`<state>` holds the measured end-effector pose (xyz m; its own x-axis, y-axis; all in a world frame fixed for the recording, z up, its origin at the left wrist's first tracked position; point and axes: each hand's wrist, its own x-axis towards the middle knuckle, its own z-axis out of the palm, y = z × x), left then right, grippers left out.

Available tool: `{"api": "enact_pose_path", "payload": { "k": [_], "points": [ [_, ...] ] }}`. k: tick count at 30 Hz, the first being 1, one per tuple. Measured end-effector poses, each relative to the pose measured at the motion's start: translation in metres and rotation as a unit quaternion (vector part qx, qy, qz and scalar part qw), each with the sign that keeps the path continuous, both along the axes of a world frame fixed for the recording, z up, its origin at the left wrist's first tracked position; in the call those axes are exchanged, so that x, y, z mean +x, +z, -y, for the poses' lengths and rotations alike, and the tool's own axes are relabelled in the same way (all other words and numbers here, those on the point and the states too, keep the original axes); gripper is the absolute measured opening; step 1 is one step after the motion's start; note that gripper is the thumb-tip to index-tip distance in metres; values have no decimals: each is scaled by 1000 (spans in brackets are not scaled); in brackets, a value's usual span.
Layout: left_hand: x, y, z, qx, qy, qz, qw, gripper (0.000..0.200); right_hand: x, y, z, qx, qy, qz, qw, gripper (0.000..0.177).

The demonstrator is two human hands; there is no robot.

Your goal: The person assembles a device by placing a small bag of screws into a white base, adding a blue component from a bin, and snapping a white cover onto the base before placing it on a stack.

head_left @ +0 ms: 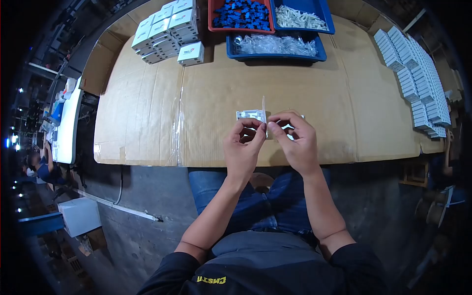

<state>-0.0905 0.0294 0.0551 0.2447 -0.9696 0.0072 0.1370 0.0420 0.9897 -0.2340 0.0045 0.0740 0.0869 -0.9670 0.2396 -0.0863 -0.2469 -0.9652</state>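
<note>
Over the near part of the cardboard-covered table, my left hand and my right hand come together, fingertips pinched. Between them stands a thin, translucent plastic piece, seen edge-on, so its exact kind does not show. Both hands grip its lower end, thumb against fingers. Just behind my left fingers lies a white plastic part with raised details, partly covered by the hand. A small pale edge shows behind my right hand, mostly hidden.
Stacked white boxes stand at the back left, with a single box in front. A red bin holds blue parts; blue bins hold clear bags and white pieces. White stacks line the right edge. People are at the sides.
</note>
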Motion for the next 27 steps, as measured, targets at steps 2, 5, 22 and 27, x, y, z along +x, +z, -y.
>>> {"api": "enact_pose_path", "payload": {
  "k": [2,5,22,27],
  "points": [
    [0,3,-2,1,0,35,999,11,1,-2,0,40,21,24,999,11],
    [0,1,-4,-6,-14,60,998,7,1,-10,-2,78,32,65,994,13],
    [-3,-9,-6,-89,40,159,982,8,3,-13,-1,169,2,146,975,16],
    [-15,-19,-7,-121,88,161,975,9,18,-18,-7,109,-74,134,982,12]
  ]
}}
